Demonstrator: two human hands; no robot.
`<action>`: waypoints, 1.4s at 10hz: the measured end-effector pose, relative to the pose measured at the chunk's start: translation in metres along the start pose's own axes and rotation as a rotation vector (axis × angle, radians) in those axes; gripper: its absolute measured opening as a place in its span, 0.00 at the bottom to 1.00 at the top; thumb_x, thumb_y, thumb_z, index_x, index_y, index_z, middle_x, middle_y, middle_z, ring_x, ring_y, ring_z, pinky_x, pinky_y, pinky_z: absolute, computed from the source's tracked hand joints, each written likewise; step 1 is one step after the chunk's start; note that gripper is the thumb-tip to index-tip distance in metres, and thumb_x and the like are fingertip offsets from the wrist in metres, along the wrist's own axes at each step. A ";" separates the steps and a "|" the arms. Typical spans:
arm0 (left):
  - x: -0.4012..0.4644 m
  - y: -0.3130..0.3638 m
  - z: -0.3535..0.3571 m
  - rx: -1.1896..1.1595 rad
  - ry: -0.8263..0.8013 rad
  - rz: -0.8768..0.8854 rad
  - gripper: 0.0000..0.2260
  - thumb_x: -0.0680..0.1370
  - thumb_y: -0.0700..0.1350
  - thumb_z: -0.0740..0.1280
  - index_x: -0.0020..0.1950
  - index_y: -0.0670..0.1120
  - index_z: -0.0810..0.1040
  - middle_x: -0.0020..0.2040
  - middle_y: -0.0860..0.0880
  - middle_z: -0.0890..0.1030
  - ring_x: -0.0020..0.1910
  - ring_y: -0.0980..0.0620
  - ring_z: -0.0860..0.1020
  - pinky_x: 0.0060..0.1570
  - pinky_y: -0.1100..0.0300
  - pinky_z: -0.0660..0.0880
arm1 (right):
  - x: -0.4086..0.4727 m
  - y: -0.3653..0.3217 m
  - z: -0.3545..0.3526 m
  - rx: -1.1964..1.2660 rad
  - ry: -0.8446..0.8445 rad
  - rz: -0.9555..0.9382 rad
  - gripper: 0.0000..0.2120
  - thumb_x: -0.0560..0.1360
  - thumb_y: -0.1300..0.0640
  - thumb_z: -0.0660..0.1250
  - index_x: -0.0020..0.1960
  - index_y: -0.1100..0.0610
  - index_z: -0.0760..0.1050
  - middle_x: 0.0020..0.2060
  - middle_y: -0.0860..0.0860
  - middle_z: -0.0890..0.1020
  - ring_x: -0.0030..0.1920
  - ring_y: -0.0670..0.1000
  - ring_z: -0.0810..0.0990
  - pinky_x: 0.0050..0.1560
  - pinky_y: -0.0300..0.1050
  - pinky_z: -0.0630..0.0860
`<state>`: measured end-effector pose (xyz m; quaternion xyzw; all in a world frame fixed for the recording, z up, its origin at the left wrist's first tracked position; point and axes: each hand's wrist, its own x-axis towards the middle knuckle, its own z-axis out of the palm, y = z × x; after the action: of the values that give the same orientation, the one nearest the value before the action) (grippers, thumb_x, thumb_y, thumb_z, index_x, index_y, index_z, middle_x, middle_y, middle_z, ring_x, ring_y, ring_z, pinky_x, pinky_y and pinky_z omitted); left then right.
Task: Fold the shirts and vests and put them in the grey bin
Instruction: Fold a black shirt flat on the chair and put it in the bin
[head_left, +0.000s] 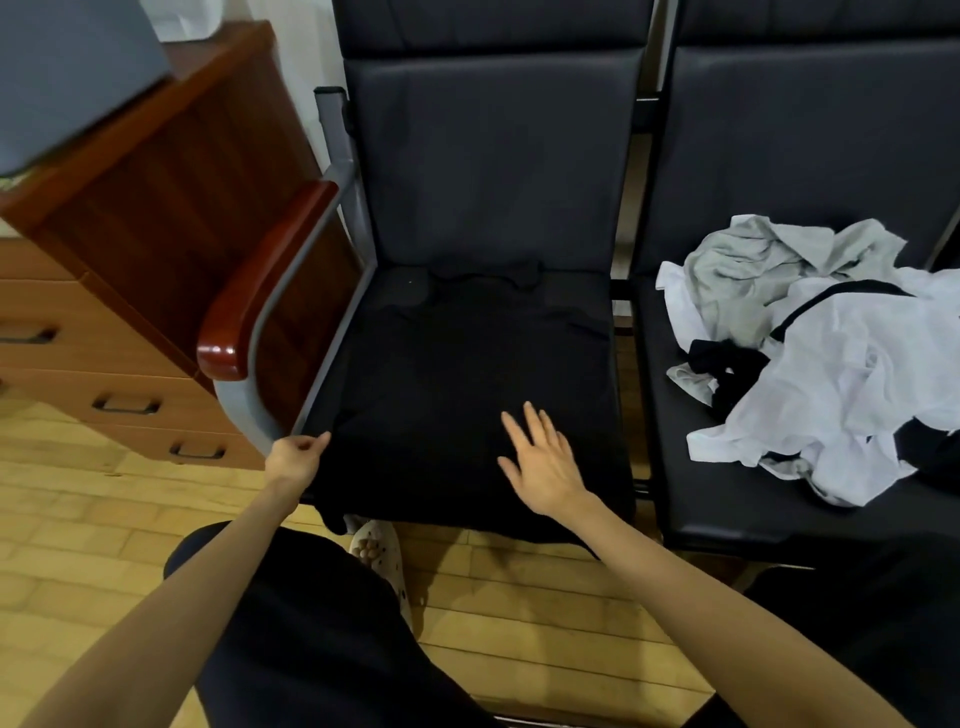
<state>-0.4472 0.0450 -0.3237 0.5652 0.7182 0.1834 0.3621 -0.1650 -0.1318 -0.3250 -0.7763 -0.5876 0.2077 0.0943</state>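
A black shirt (447, 374) lies spread flat over the seat of the left dark chair (493, 171), its collar toward the backrest and its lower hem hanging over the front edge. My left hand (297, 456) pinches the shirt's near left corner at the seat's front edge. My right hand (543, 457) rests on the shirt's lower middle with fingers straight and spread. A heap of white, grey and black garments (821, 358) is piled on the seat of the right chair (727, 514). The grey bin (67, 67) stands on the wooden cabinet at the upper left, blurred.
A red-brown armrest (260, 291) on a grey metal frame flanks the left chair. Beside it stands a wooden cabinet with drawers (124, 353). The floor (67, 519) is light wood. My knees and a white perforated shoe (376, 551) are below the seat.
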 end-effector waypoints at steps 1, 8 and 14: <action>0.001 -0.002 0.000 0.027 -0.004 0.041 0.10 0.77 0.50 0.70 0.47 0.43 0.83 0.41 0.45 0.81 0.48 0.42 0.80 0.49 0.49 0.79 | 0.020 -0.014 0.010 -0.074 -0.138 -0.082 0.29 0.82 0.41 0.48 0.79 0.46 0.40 0.78 0.54 0.36 0.77 0.58 0.35 0.75 0.58 0.40; -0.017 0.003 0.014 0.504 0.196 0.298 0.15 0.77 0.53 0.66 0.47 0.40 0.75 0.46 0.42 0.77 0.43 0.42 0.78 0.38 0.52 0.75 | 0.033 -0.019 0.018 -0.225 -0.369 -0.068 0.31 0.80 0.35 0.42 0.76 0.43 0.30 0.74 0.53 0.28 0.73 0.56 0.25 0.71 0.62 0.29; 0.015 0.002 -0.015 -0.071 -0.097 0.040 0.18 0.81 0.54 0.62 0.50 0.38 0.77 0.43 0.44 0.78 0.46 0.44 0.78 0.45 0.54 0.72 | 0.036 -0.021 0.015 -0.240 -0.416 -0.050 0.32 0.80 0.34 0.42 0.76 0.43 0.30 0.73 0.53 0.26 0.72 0.57 0.25 0.70 0.62 0.29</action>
<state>-0.4576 0.0620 -0.3171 0.5744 0.6814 0.1885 0.4126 -0.1819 -0.0930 -0.3379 -0.7075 -0.6341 0.2895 -0.1165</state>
